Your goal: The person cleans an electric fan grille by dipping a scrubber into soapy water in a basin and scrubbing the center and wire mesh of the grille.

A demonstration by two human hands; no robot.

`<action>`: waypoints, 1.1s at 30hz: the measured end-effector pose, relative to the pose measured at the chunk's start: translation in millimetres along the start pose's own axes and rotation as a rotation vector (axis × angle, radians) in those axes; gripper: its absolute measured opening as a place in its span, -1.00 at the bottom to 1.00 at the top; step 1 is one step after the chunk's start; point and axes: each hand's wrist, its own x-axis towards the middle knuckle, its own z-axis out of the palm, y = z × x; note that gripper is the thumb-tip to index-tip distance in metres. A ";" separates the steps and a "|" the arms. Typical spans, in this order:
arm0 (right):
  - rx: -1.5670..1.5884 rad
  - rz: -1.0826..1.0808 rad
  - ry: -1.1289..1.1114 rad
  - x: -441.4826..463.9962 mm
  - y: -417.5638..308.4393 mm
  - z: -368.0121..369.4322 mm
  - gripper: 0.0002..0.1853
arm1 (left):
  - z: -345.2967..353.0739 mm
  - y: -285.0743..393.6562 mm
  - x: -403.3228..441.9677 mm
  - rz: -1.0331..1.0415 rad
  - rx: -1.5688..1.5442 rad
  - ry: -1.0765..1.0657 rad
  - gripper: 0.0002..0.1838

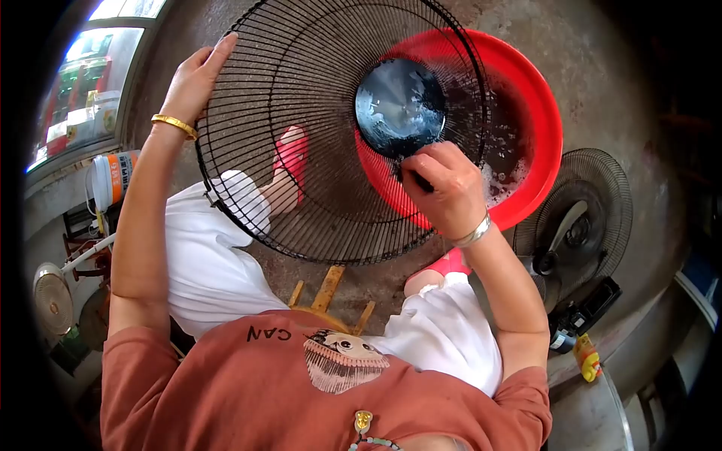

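A black wire fan guard (301,113) is held tilted over a red basin (547,128) of dark, sudsy water. Its round centre plate (398,105) looks wet and streaked with suds. My left hand (197,81) is closed on the guard's left rim, with the thumb along the edge. At the lower edge of the centre plate, my right hand (447,188) is curled round a small dark thing, mostly hidden by the fingers, whose kind I cannot make out.
A fan (575,225) with its blades showing stands at the right, beside a yellow packet (587,357). A wooden stool (329,289) is between my legs. At the left are a white and orange bucket (113,180) and a window (86,90).
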 end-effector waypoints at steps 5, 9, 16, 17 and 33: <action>-0.308 0.052 0.035 -7.9 39.4 -15.8 -0.88 | -2.4 3.6 -2.9 -0.049 -0.021 -0.006 -0.36; -0.296 0.111 0.098 -11.4 58.9 -36.1 -0.90 | -0.5 -15.1 12.8 0.002 0.035 0.056 -0.38; -0.136 -0.035 0.014 -11.2 6.3 -1.8 -0.86 | 4.4 -6.4 3.6 -0.022 -0.094 0.001 -0.50; -0.173 -0.063 0.028 -11.2 16.2 -3.4 -0.87 | 1.8 -3.6 1.2 -0.024 -0.055 0.006 -0.44; -0.625 0.902 -0.489 -78.4 232.9 -31.5 -0.74 | 7.2 0.7 -2.6 0.043 -0.075 0.043 -0.42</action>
